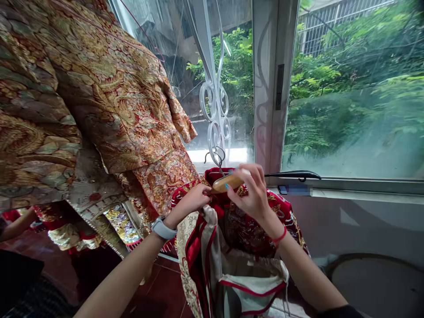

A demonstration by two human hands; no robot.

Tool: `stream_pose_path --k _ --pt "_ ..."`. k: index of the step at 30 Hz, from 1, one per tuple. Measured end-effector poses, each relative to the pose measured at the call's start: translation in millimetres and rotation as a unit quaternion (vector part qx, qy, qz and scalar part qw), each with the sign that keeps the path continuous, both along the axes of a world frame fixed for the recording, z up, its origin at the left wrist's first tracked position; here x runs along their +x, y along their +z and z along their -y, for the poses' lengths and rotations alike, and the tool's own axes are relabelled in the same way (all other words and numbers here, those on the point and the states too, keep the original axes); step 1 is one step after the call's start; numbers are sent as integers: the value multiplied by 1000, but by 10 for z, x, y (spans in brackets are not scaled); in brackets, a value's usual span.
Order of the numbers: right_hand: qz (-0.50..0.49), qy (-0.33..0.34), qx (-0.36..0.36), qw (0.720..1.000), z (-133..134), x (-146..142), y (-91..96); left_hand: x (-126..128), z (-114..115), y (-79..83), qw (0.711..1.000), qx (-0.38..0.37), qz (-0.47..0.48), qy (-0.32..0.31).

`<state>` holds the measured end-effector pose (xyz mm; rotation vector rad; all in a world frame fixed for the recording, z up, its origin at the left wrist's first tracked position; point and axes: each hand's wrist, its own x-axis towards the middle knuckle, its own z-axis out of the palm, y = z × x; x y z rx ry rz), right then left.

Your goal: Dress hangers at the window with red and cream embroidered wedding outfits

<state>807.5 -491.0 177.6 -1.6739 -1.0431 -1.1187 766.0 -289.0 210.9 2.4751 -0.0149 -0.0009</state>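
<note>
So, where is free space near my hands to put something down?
The window sill is bare right of the black handle. Left of the left hand, the hanging embroidered jackets crowd close to the red garment on the wooden hanger.

Hanger (228,182): light wood bar w/ dark metal hook on top, slightly tilted, right end higher, just below frame ctr. Only its mid part shows. Right hand (253,192) grips its right end. Left hand (194,199) pinches cloth at its left end. Garment (247,229): red fabric w/ dense gold embroidery, neck bunched round the bar, draping down to btm ctr. Front hangs open, showing cream lining w/ red piping. Lower part folds outward in a loose flap.
</note>
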Motion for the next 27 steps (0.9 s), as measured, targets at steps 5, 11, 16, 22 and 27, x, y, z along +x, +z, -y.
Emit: stream_pose_path --k 5,11,16,22,27 --pt "-188 -46 -117 974 544 -428 -1589 -31 13 -16 999 26 32 -18" --pt "-580 -202 -205 762 879 -465 -2774 -92 78 57 995 89 39 -22" --pt "-632 -4 -98 769 983 -236 -2619 -90 90 78 990 131 49 -18" --pt "-666 67 198 716 1233 -254 -1756 -117 76 142 975 220 39 -1" --pt "-625 129 364 678 1381 -267 -855 -113 81 187 976 218 27 -4"
